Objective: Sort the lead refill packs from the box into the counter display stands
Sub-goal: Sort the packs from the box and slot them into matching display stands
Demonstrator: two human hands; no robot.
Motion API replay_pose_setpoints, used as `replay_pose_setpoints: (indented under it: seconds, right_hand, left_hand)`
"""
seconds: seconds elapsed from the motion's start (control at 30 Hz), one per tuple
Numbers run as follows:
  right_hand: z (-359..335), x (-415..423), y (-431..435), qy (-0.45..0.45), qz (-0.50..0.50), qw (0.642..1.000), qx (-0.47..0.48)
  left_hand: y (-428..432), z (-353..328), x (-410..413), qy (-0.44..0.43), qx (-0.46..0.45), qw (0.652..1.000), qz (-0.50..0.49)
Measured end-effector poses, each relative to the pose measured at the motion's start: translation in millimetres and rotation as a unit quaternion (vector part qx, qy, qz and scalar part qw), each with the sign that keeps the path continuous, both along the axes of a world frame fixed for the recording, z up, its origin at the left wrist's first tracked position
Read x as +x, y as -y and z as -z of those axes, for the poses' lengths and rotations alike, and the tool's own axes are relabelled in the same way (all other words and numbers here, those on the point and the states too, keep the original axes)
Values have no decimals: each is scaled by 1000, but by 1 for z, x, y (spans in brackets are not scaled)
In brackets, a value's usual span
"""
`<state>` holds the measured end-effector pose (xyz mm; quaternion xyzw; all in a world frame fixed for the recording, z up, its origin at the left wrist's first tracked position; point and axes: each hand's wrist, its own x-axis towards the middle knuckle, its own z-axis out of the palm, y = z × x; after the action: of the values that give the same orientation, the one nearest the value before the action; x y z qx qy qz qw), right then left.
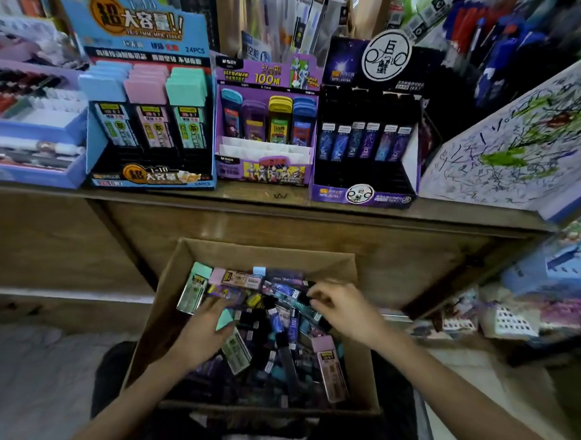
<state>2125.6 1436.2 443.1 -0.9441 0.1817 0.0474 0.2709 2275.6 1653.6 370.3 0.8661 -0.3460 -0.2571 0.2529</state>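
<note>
An open cardboard box (167,301) sits low in front of me, full of mixed lead refill packs (279,324). Both hands are inside it. My left hand (206,332) reaches into the left side; a mint-capped pack (225,319) lies against its thumb side, and blur hides whether it is gripped. My right hand (342,309) is at the upper right of the pile, fingertips curled onto a slim dark pack (304,302). On the counter stand a blue display stand (151,122), a purple display stand (266,133) and a dark display stand (367,150).
A lilac tray of pens (32,122) sits left of the blue stand. A scribbled white test pad (515,145) leans at the right. The wooden counter edge (283,200) runs between the stands and the box. Stationery racks fill the background.
</note>
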Motion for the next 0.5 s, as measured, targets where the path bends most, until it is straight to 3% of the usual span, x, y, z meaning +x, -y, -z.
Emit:
replay_pose_setpoints:
  seconds: [0.1, 0.23, 0.33, 0.5]
  right_hand:
    - [56, -1, -13, -139, 62, 987, 50]
    - [100, 3, -32, -220, 133, 958, 125]
    - [119, 12, -47, -220, 137, 960, 105]
    - [138, 14, -68, -127, 182, 964, 148]
  left_hand:
    - [-9, 32, -8, -21, 96, 991, -89]
    - [-10, 55, -15, -61, 159, 979, -108]
    - [-5, 63, -14, -67, 151, 985, -51]
    - [1, 70, -18, -21, 157, 987, 16]
